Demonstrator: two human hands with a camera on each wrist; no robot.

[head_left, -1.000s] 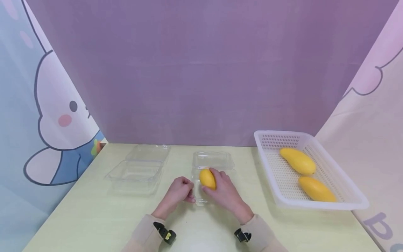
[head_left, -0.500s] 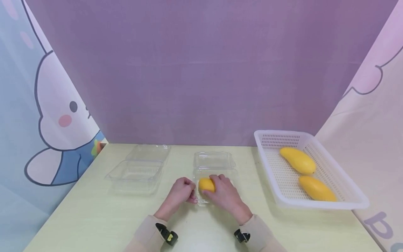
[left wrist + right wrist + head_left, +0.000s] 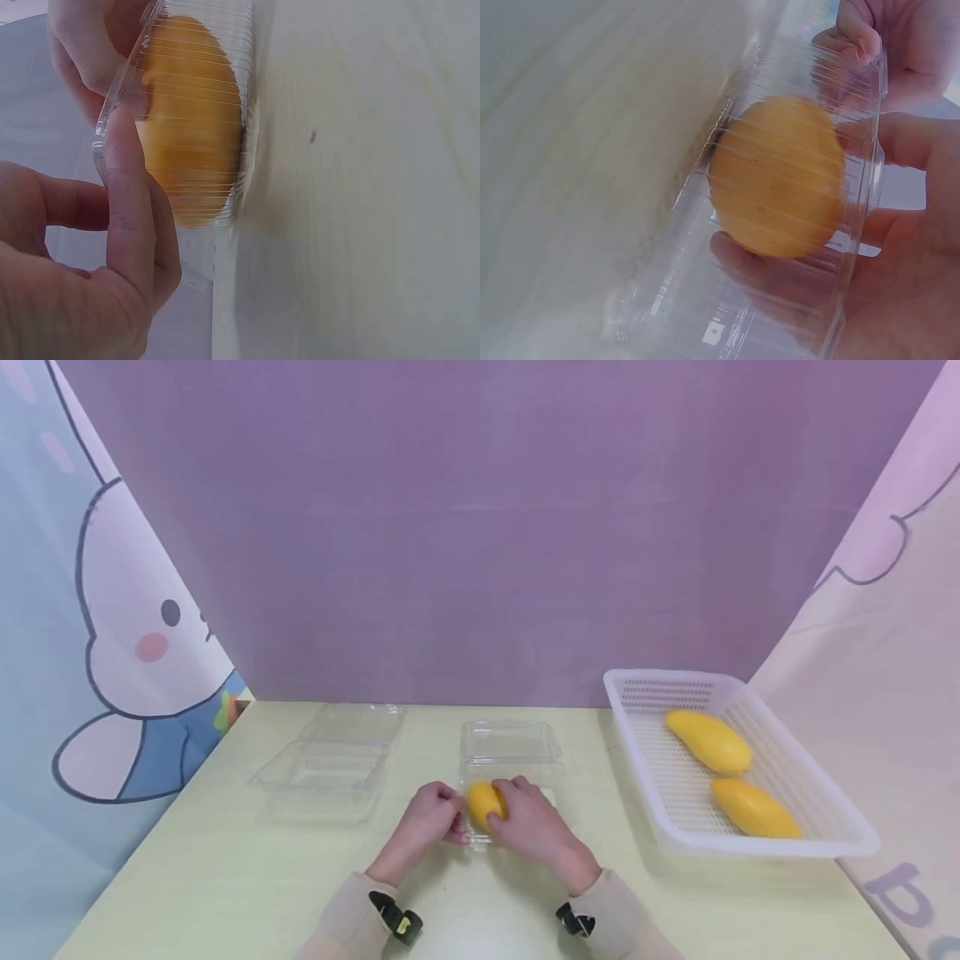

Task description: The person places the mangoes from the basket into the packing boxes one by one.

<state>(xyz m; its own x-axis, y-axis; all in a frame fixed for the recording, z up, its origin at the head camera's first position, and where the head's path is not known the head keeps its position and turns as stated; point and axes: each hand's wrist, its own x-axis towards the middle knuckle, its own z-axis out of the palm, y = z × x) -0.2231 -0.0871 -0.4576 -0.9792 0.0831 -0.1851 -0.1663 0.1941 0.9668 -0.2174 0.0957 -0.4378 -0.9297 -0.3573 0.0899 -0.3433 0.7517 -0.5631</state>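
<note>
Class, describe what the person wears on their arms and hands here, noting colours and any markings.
The left hand and right hand are gloveless. Both arms wear plain, pale beige sleeves. Over the left cuff sits a black strap with a small dark box bearing a yellow mark; the right cuff has a black band, no yellow visible.

Left of the right hand's (image 3: 528,820) grip, the box (image 3: 679,274) wall and left hand (image 3: 430,814) — fingers at the rim — block passage; beyond lies the open lid (image 3: 510,742). Rightward, a wide lane of table (image 3: 596,793) reaches the basket (image 3: 636,760).
</note>
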